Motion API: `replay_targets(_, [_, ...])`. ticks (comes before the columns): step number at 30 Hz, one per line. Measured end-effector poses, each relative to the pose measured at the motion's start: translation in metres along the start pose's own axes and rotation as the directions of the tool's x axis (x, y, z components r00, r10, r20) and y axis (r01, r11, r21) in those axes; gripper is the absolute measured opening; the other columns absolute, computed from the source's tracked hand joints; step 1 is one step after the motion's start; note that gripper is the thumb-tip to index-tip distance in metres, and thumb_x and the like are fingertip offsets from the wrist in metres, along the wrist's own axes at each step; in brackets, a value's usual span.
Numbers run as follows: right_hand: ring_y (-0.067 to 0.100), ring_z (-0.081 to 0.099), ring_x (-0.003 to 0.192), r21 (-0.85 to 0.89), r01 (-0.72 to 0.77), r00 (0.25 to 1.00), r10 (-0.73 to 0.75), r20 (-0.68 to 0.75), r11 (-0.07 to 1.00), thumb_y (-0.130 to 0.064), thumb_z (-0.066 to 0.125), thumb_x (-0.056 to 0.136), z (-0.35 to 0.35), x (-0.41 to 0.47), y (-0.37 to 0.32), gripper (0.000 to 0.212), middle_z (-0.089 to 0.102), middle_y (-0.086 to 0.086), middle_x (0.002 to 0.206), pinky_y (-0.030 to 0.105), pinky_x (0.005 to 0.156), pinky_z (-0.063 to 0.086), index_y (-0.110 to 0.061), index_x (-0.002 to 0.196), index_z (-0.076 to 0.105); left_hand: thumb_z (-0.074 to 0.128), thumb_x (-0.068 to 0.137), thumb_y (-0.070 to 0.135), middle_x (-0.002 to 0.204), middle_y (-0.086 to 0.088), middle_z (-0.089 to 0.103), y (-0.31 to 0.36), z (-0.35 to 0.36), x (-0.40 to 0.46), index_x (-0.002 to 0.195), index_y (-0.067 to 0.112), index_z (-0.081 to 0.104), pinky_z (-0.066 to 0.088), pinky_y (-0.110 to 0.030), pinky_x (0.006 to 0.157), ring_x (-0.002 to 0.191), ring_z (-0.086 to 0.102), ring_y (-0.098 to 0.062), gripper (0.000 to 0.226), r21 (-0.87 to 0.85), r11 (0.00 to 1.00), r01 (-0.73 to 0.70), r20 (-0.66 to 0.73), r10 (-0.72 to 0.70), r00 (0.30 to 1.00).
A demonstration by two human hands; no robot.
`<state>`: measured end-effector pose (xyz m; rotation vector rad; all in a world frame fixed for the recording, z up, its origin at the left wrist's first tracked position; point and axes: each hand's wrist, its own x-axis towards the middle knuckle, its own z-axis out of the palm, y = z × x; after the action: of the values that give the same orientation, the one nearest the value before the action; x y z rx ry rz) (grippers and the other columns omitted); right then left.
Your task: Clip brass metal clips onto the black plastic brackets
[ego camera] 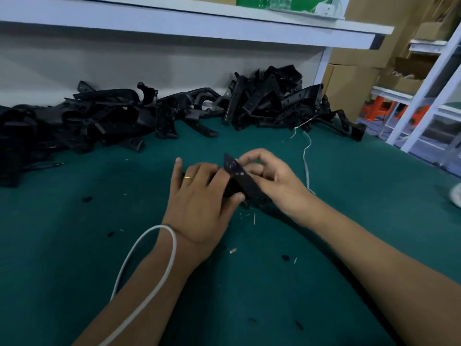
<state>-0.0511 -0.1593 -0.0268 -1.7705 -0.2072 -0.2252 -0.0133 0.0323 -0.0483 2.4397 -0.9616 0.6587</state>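
A black plastic bracket (240, 179) is held tilted just above the green table (99, 221) at the middle of the view. My left hand (199, 203), with a gold ring, grips its lower left part, thumb against the bracket's near side. My right hand (272, 176) holds the bracket from the right, and its thumb and forefinger pinch at the bracket's upper tip. Whether a brass clip sits between those fingers is too blurred to tell. One small brass clip (233, 251) lies on the mat near my left wrist.
Two heaps of black brackets lie along the back of the table, a left heap (87, 118) and a right heap (274, 101). A white cable (149, 270) loops over my left forearm. A thin white string (306, 156) trails at the right. Shelving (424, 101) stands beyond the right edge.
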Motion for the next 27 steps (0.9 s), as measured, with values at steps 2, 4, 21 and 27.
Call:
replay_targets(2, [0.021, 0.070, 0.090, -0.103, 0.020, 0.999, -0.024, -0.035, 0.994, -0.007, 0.059, 0.104, -0.012, -0.001, 0.003, 0.017, 0.075, 0.005, 0.102, 0.033, 0.082, 0.057, -0.001, 0.121, 0.057, 0.051, 0.100, 0.043, 0.109, -0.004, 0.058, -0.001, 0.002, 0.002, 0.130, 0.024, 0.063, 0.022, -0.061, 0.121, 0.114, 0.050, -0.033, 0.037, 0.068, 0.995, 0.080, 0.065, -0.084, 0.994])
replay_targets(4, [0.025, 0.070, 0.099, -0.333, 0.034, 0.984, -0.089, -0.153, 0.942, -0.012, 0.063, 0.103, -0.031, 0.000, 0.008, 0.011, 0.076, 0.005, 0.103, 0.043, 0.094, 0.056, -0.009, 0.114, 0.064, 0.052, 0.102, 0.038, 0.105, -0.002, 0.057, -0.004, 0.006, 0.003, 0.125, 0.028, 0.066, 0.030, -0.054, 0.114, 0.110, 0.052, -0.031, 0.029, 0.116, 0.985, 0.129, 0.105, -0.141, 0.984])
replay_targets(21, [0.013, 0.050, 0.112, -0.780, -0.086, 0.996, 0.058, -0.063, 0.620, -0.033, 0.080, 0.090, -0.072, -0.006, 0.003, 0.011, 0.062, -0.006, 0.106, 0.013, 0.093, 0.034, -0.030, 0.100, 0.081, 0.046, 0.099, 0.021, 0.111, -0.003, 0.059, -0.008, 0.011, -0.001, 0.150, 0.036, 0.041, 0.037, -0.043, 0.089, 0.109, 0.054, -0.029, 0.053, 0.350, 0.897, 0.271, 0.027, -0.299, 0.954])
replay_targets(27, [0.012, 0.047, 0.107, -0.821, -0.072, 0.990, 0.138, 0.008, 0.566, -0.034, 0.083, 0.086, -0.065, -0.005, -0.004, 0.008, 0.062, -0.008, 0.102, 0.024, 0.091, 0.035, -0.029, 0.087, 0.076, 0.046, 0.098, 0.019, 0.107, -0.001, 0.055, -0.009, 0.013, -0.001, 0.149, 0.040, 0.042, 0.036, -0.042, 0.090, 0.106, 0.054, -0.027, 0.055, 0.324, 0.910, 0.260, 0.029, -0.284, 0.958])
